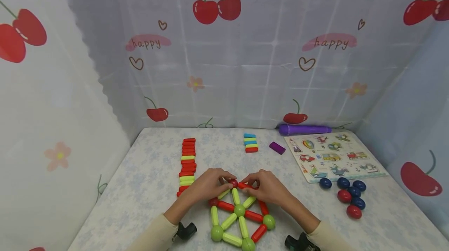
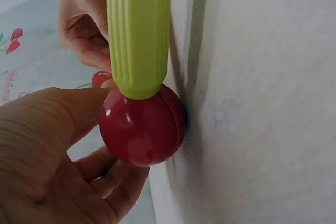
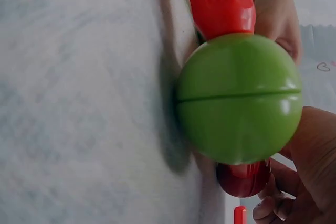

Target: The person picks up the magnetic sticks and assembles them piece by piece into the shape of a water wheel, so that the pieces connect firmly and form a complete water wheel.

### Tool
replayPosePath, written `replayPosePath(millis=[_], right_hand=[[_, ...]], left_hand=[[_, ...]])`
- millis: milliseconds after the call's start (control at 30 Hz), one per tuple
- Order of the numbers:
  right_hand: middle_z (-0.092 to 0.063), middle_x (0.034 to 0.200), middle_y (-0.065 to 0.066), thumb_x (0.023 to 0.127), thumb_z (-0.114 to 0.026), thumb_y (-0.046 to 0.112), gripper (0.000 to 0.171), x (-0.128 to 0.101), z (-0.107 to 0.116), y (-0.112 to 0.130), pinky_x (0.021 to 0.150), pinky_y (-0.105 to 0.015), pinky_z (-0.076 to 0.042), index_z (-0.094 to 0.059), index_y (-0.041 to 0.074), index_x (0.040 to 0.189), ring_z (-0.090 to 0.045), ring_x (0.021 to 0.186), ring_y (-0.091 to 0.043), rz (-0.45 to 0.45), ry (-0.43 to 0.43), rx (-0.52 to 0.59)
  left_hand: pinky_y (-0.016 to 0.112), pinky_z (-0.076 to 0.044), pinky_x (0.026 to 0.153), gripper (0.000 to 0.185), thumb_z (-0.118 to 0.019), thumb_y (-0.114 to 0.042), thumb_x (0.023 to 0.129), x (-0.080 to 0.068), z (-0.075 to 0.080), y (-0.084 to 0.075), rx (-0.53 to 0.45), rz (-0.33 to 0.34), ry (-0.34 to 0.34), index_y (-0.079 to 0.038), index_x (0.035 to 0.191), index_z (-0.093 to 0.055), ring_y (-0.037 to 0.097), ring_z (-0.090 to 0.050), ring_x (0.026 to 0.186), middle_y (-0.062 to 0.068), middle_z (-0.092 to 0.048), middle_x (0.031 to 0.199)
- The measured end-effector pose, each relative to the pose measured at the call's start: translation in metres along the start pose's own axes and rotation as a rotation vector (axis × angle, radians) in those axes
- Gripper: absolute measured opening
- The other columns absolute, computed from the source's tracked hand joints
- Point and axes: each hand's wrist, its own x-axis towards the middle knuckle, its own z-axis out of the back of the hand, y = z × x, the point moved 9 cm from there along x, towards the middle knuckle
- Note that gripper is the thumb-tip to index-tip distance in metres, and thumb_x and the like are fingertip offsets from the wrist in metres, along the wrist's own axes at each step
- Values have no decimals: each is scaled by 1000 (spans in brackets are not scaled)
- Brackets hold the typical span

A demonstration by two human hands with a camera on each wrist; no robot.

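Note:
A wheel-shaped frame of rods and balls lies on the table, with a green ball [image 1: 239, 210] at its hub. My left hand [image 1: 212, 184] pinches a dark red ball [image 1: 233, 183] at its far corner. Beside that ball, my right hand [image 1: 266, 188] pinches a short red rod [image 1: 244, 185] between thumb and fingers. Another dark red ball, mostly hidden by the right hand, shows in the right wrist view [image 3: 244, 179], behind a large green ball [image 3: 239, 98]. In the left wrist view, a ribbed light-green rod [image 2: 137, 30] joins a nearer red ball [image 2: 143, 124].
Red and light-green rods [image 1: 188, 161] form a column at the left. A short stack of coloured rods [image 1: 250, 143] and a purple block [image 1: 277, 148] lie farther back. At the right are a picture board [image 1: 333, 157], a purple microphone-shaped object [image 1: 304, 129] and several blue and red balls [image 1: 354, 191].

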Motion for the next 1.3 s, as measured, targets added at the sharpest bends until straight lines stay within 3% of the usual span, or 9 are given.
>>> replayPosePath(millis=[167,433,633,767,900,1100,1300], right_hand=[[-76,90,15,95,-85,27,19,-1,-5,2,64,-27,-43,-87,18,111,-51,75,-10,13,6,27],[-74,88,18,95,-85,27,19,0,-6,6,62,-26,-42,-87,18,112,-50,73,-8,55,0,10],[-76,90,17,94,-86,28,20,1,-5,4,64,-26,-43,-87,19,112,-52,74,-9,34,4,-5],[-76,91,17,94,-86,30,21,1,-6,0,65,-26,-44,-87,19,111,-52,76,-9,-3,13,-12],[-76,92,15,93,-87,31,19,0,-6,-3,66,-27,-46,-87,21,110,-53,78,-9,-19,15,-13],[-76,93,16,94,-85,34,20,-1,-6,-8,67,-27,-48,-86,21,110,-56,80,-9,-36,54,20],[-78,97,12,98,-81,33,23,-2,7,-9,64,-25,-44,-85,16,114,-54,74,-9,-2,94,52]], left_hand=[[24,-56,79,20,-79,-21,101,0,-2,3,-12,56,-1,-20,121,-79,4,-68,90,-4,-79,104],[26,-56,77,19,-78,-23,101,-3,0,3,-38,68,-12,-22,120,-79,5,-69,88,-4,-79,104],[27,-56,78,27,-79,-25,101,-10,20,-1,38,66,-33,-17,127,-79,9,-68,94,-2,-79,114],[31,-56,74,25,-84,-19,96,-27,46,-1,99,95,-62,-12,119,-80,15,-64,89,2,-78,111],[36,-58,73,21,-90,-17,89,-53,62,11,168,188,-57,-14,108,-82,17,-66,89,-4,-76,98],[36,-56,73,20,-95,-13,81,-92,61,32,280,255,-61,-18,96,-83,11,-61,87,-11,-69,90],[35,-58,76,23,-96,-12,80,-108,60,36,349,248,-120,-18,99,-84,12,-62,94,-8,-68,99]])
